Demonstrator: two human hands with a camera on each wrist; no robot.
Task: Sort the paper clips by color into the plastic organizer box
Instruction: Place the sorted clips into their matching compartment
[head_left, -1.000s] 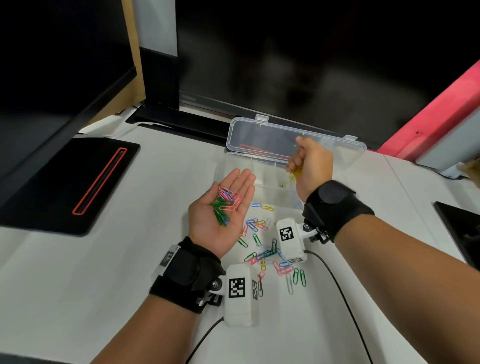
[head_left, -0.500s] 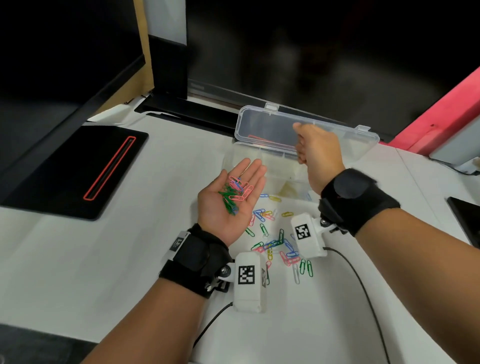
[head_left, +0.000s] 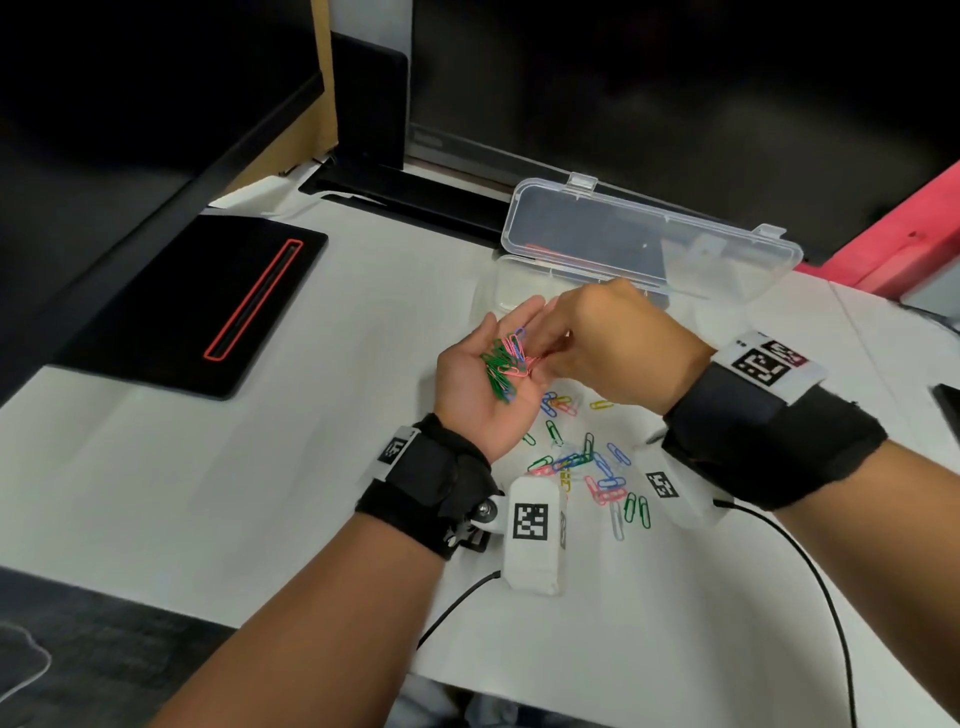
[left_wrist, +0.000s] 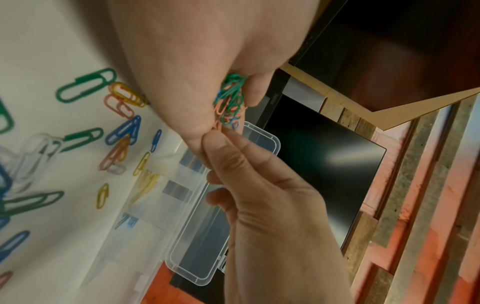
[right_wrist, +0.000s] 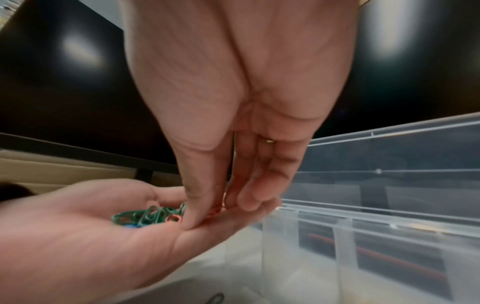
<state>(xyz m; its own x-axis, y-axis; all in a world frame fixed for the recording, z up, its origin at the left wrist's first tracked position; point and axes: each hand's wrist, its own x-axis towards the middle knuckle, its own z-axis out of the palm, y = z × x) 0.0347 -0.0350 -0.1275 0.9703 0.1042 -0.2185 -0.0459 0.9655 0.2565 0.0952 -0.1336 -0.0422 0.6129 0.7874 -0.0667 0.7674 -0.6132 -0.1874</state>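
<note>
My left hand (head_left: 467, 400) lies palm up over the white table, carrying a small heap of green, pink and blue paper clips (head_left: 501, 366). My right hand (head_left: 545, 345) reaches onto that palm, thumb and fingertips closing on a pink clip (right_wrist: 217, 211). The clear organizer box (head_left: 519, 291) stands just behind both hands with its lid (head_left: 649, 244) up. Yellow clips (left_wrist: 148, 181) and blue clips (left_wrist: 128, 221) lie in separate compartments. Several loose clips (head_left: 587, 462) of mixed colors lie on the table under the wrists.
A black pad with a red outline (head_left: 192, 306) lies at the left. A monitor foot (head_left: 415, 192) stands behind the box, a red edge (head_left: 904, 234) at the right. A black cable (head_left: 810, 561) trails from the right wrist toward the table's front edge.
My right hand dropped yellow clips into the box, then came back left and down onto the left palm. The left hand stayed palm up with its heap.
</note>
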